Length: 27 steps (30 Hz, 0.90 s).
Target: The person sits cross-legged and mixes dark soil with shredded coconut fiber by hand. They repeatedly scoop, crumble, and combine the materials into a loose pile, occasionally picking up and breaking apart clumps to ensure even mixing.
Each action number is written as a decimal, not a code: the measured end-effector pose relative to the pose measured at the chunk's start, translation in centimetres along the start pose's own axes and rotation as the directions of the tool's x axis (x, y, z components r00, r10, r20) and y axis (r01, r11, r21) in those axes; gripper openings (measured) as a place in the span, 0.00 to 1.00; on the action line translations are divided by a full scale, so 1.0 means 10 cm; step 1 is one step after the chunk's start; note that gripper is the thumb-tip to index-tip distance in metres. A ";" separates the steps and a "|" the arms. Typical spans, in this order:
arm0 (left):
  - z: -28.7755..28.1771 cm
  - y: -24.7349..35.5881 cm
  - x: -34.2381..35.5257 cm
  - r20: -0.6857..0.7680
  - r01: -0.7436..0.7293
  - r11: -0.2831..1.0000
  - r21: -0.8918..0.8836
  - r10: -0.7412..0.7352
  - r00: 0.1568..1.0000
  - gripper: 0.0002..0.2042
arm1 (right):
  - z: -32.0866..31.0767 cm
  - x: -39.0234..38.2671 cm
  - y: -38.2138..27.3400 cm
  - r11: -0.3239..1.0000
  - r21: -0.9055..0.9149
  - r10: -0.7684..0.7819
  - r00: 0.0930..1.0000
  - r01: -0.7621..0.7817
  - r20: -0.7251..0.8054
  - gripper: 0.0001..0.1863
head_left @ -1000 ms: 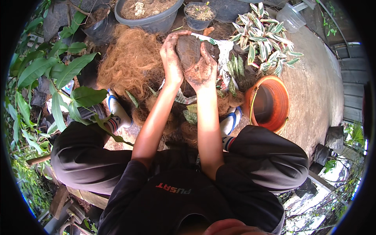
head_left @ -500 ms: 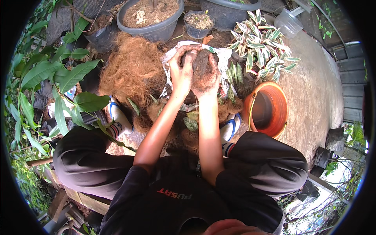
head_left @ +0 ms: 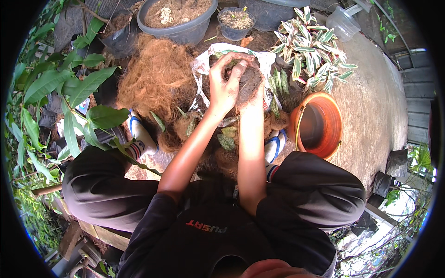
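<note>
A ball of dark, damp soil (head_left: 249, 84) is cupped between my two soiled hands, above a white sack (head_left: 200, 65) with dark soil showing in it. My left hand (head_left: 225, 83) curves over the ball's left and top, its thumb pressed on the near face. From the right and below, my right hand (head_left: 254, 95) wraps the ball; some of its fingers are hidden. Left of the sack lies a loose heap of brown coconut fibre (head_left: 155, 78). Several fibre-wrapped bundles with mottled green leaves (head_left: 226, 142) rest between my feet and under my forearms.
An orange bucket (head_left: 338, 125) holding dark water stands by my right foot. Beyond the sack are a large grey pot (head_left: 178, 32), a small pot (head_left: 236, 25) and a variegated plant (head_left: 310, 51). Leafy branches (head_left: 106, 116) reach in from the left. A clear plastic container (head_left: 343, 25) lies far right.
Both hands have shifted slightly right with the soil ball. My left hand has rolled over it, and more of the ball's dark face shows beside the thumb.
</note>
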<state>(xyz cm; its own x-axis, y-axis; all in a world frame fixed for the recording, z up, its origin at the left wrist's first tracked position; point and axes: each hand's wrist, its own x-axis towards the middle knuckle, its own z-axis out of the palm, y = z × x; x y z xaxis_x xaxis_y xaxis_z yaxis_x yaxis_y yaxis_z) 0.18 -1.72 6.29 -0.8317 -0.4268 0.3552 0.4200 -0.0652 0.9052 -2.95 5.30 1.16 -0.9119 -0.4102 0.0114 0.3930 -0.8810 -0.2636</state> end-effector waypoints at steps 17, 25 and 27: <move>-0.01 -0.02 -0.01 -0.020 0.003 0.994 0.109 -0.001 1.000 0.07 | 0.19 -0.06 -0.02 1.000 -0.014 -0.006 0.987 0.003 -0.160 0.16; 0.02 -0.12 -0.11 -0.184 -0.032 0.980 0.195 0.069 0.980 0.08 | 0.12 -0.06 -0.03 0.993 -0.112 0.007 0.966 -0.037 -0.257 0.16; 0.02 -0.15 -0.12 -0.183 0.020 0.996 0.092 -0.003 0.983 0.08 | 0.11 -0.07 -0.05 0.998 -0.006 0.053 0.965 -0.057 -0.257 0.16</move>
<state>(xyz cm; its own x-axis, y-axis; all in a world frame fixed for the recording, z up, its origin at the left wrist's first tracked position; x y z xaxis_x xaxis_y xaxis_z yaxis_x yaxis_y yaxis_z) 0.44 -0.93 4.52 -0.7524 -0.5844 0.3040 0.3682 0.0096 0.9297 -2.43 5.79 2.32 -0.8894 -0.3819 -0.2514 0.4433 -0.8549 -0.2696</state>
